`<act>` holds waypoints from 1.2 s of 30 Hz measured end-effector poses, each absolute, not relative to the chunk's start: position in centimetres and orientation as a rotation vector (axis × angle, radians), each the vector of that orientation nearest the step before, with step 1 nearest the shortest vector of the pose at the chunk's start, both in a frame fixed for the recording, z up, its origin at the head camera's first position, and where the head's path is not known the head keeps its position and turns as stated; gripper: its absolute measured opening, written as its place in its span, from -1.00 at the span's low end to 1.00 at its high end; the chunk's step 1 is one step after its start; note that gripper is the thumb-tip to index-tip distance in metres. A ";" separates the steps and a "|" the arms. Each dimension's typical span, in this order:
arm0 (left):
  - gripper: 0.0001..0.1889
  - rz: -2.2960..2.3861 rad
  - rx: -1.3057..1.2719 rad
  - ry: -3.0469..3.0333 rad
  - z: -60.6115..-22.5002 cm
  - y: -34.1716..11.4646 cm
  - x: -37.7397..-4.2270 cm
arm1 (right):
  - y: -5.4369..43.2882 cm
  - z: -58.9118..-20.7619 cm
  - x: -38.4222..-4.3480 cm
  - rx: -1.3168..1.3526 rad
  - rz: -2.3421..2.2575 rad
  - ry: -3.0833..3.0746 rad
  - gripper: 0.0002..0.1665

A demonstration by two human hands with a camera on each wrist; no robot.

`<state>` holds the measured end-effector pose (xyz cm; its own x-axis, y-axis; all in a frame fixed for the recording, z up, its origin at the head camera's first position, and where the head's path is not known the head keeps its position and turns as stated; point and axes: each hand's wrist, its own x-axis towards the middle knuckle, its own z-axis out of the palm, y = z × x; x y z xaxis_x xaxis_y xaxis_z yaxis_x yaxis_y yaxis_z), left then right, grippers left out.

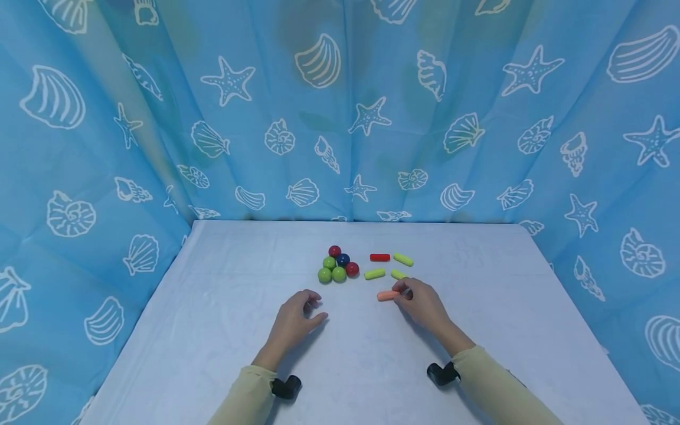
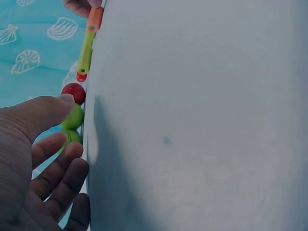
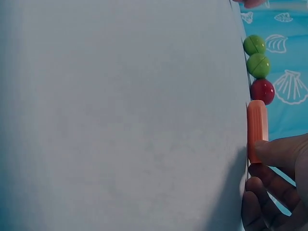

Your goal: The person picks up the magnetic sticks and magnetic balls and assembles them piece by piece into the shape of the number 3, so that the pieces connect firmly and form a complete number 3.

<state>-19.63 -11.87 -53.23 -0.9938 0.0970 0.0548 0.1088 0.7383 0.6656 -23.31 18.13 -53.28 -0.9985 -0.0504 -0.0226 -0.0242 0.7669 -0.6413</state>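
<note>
My right hand (image 1: pixel 425 304) pinches the right end of a short orange stick (image 1: pixel 386 296) at the table surface. In the right wrist view the thumb lies on the ribbed side of this orange stick (image 3: pixel 257 122). Behind it lie a red stick (image 1: pixel 379 257) and yellow-green sticks (image 1: pixel 374 274); the fingertips partly overlap the nearest one. My left hand (image 1: pixel 294 319) hovers with loosely bent fingers and nothing in them, just in front of a triangle of small balls. The group has green balls (image 1: pixel 339 274), red balls (image 1: pixel 352 269) and one dark blue ball (image 1: pixel 343 260).
A white cloth covers the table (image 1: pixel 223 277). Blue curtains (image 1: pixel 340 106) with white shell and starfish prints stand along the back and both sides. Each wrist carries a small black camera (image 1: pixel 287 387) by its light sleeve.
</note>
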 end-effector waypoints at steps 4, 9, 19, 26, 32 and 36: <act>-0.60 -1.112 -0.185 -2.911 -53.5 -11.7 -19.6 | 17.8 -53.3 -23.1 -0.058 -1.043 2.913 -0.75; -0.61 -1.115 -0.188 -2.912 -53.7 -11.3 -19.7 | 17.3 -53.0 -22.7 -0.067 -1.029 2.890 -0.76; -0.64 -1.123 -0.220 -2.901 -53.7 -10.3 -19.3 | 16.4 -52.6 -21.4 -0.162 -0.993 2.899 -0.78; -0.66 -1.112 -0.239 -2.902 -53.7 -9.8 -19.2 | 15.8 -52.8 -21.1 -0.173 -0.981 2.903 -0.77; -0.66 -1.115 -0.250 -2.905 -54.0 -9.4 -19.2 | 15.4 -53.0 -20.9 -0.204 -0.965 2.890 -0.77; -0.66 -1.121 -0.251 -2.912 -53.9 -9.1 -19.2 | 15.0 -53.0 -20.7 -0.229 -0.957 2.887 -0.78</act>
<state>-19.21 -9.09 -53.92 -0.9871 0.1449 0.0677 0.1529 0.7308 0.6652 -20.74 14.95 -52.96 -0.9845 -0.1707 -0.0394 -0.1133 0.7921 -0.5998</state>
